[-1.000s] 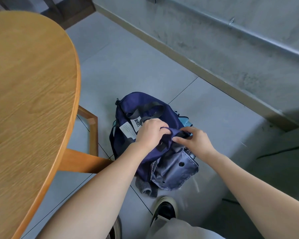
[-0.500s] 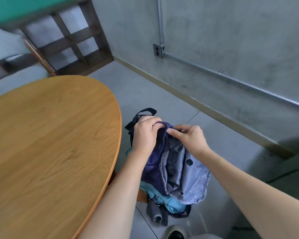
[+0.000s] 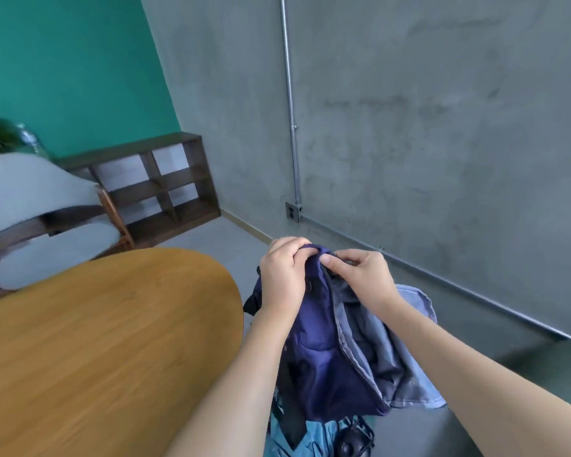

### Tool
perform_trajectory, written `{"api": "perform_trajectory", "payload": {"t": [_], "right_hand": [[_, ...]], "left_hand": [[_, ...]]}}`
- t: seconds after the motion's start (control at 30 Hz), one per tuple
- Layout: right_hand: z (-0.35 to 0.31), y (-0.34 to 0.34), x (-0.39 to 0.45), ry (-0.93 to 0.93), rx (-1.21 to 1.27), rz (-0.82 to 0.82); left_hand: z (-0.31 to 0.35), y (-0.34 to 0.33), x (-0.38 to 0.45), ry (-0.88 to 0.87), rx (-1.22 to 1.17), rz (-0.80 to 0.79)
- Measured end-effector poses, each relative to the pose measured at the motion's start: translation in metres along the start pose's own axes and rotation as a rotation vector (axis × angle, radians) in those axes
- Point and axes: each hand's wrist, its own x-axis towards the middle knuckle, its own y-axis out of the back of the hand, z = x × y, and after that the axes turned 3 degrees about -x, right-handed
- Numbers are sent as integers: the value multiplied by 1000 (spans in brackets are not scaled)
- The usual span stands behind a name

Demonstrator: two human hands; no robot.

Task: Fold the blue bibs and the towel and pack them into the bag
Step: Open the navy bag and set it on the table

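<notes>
Head view: left hand (image 3: 282,275) and right hand (image 3: 360,277) pinch the bag (image 3: 317,351) top; keep both grips level, beside the table (image 3: 106,341).

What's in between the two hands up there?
In the head view, a bunched fold of the dark blue bag sits between the left hand and right hand; both pinch it.

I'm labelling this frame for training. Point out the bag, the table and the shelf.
bag (image 3: 317,351): head view, dark blue side panel.
table (image 3: 112,324): head view, bare wooden top.
shelf (image 3: 165,183): head view, middle board.
</notes>
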Motion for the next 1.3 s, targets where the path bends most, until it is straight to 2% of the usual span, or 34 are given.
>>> {"api": "perform_trajectory", "payload": {"t": [0.23,0.33,0.43,0.63,0.8,0.97,1.1,1.3], "right_hand": [[-113,26,-3,168,-38,28],[-170,33,-8,264,-105,59],[-234,34,-19,373,-173,103],[-366,9,-53,601,-205,133],[-463,-41,-97,757,-152,84],[-527,-110,-150,864,-81,-24],[-552,-172,-191,905,3,-132],[-552,-271,-241,915,132,-333]], "left_hand": [[93,49,53,-98,-91,120],[134,82,75,-193,-68,172],[176,125,100,-293,-28,201],[258,243,135,-381,17,285],[312,360,139,-373,89,376],[342,479,113,-371,213,482],[349,558,81,-352,332,532],[336,657,31,-291,545,518]]}}
